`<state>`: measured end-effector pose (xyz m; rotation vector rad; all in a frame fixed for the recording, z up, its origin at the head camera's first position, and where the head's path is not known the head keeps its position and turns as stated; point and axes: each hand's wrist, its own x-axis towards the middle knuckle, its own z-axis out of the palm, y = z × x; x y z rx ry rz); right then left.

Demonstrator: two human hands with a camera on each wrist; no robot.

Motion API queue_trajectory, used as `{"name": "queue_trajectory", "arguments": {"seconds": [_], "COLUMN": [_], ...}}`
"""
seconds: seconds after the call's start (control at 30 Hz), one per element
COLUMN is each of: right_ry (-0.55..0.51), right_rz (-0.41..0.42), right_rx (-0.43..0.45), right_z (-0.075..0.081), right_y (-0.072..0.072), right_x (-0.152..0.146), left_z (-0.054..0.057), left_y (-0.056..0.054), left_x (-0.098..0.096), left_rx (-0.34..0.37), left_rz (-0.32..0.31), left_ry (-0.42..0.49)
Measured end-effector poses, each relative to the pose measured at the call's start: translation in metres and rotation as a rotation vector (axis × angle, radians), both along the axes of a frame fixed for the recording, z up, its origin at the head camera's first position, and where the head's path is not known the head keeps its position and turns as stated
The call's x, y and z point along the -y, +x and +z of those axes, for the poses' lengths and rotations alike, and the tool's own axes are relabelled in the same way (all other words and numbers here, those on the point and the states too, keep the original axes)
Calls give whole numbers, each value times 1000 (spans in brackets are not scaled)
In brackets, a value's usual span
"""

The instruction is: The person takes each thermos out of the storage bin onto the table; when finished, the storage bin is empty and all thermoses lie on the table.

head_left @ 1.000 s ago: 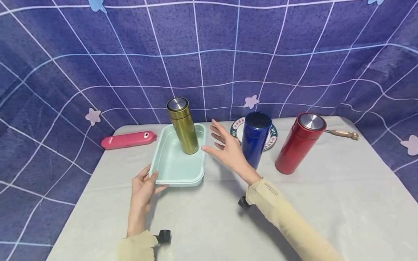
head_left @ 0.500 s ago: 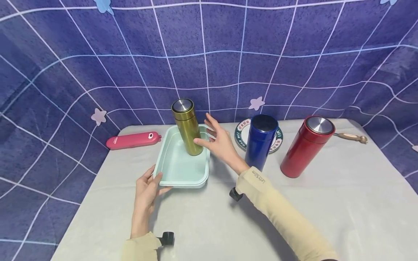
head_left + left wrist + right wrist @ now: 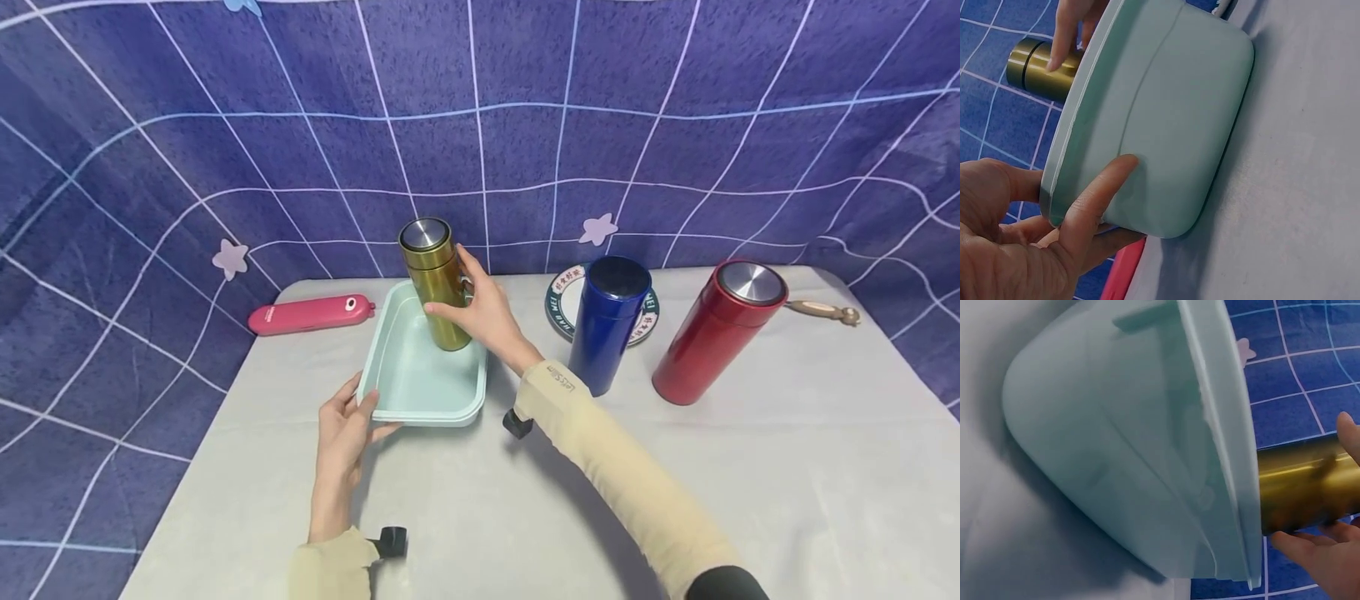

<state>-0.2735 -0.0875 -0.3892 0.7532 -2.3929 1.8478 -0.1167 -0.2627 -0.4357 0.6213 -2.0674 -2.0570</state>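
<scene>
A pale mint plastic basin [image 3: 423,387] sits on the table, left of the middle in the head view. Inside it, toward the back, stands a gold thermos [image 3: 442,304] with a steel-topped lid. My left hand [image 3: 345,429] holds the basin's near left corner, thumb at the rim and fingers against the outer wall, as the left wrist view also shows. From the right, my right hand [image 3: 483,312] reaches over the basin and grips the thermos, thumb on one side and fingers on the other. In the right wrist view the basin wall hides the thermos's lower part.
Right of the basin stands a blue thermos [image 3: 606,329], partly in front of a patterned plate [image 3: 562,304]. A red thermos [image 3: 708,346] is farther right, with a wooden-handled tool [image 3: 825,312] behind it. A pink case [image 3: 311,315] lies at the back left.
My right hand has moved left from beside the basin to the gold thermos and now grips it. The left hand keeps its hold on the basin. The head view has shifted slightly.
</scene>
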Motion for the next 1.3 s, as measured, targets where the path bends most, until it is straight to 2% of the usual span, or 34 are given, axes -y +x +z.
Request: {"name": "queue_trajectory", "arguments": {"seconds": [0.3, 0.6, 1.0, 1.3], "right_ry": [-1, 12, -39, -114], "right_rz": [-18, -98, -74, -35], "right_rx": [-6, -19, 10, -11], "right_z": [6, 6, 8, 34], "right_y": [-6, -5, 17, 42], "right_x": [4, 5, 0, -19], "left_z": [6, 7, 6, 7], "left_y": [-2, -2, 1, 2], "left_x": [-5, -7, -2, 1], "left_rx": [-15, -21, -4, 13], "left_rz": [-4, -14, -17, -13], "left_ry": [-7, 5, 19, 14]}}
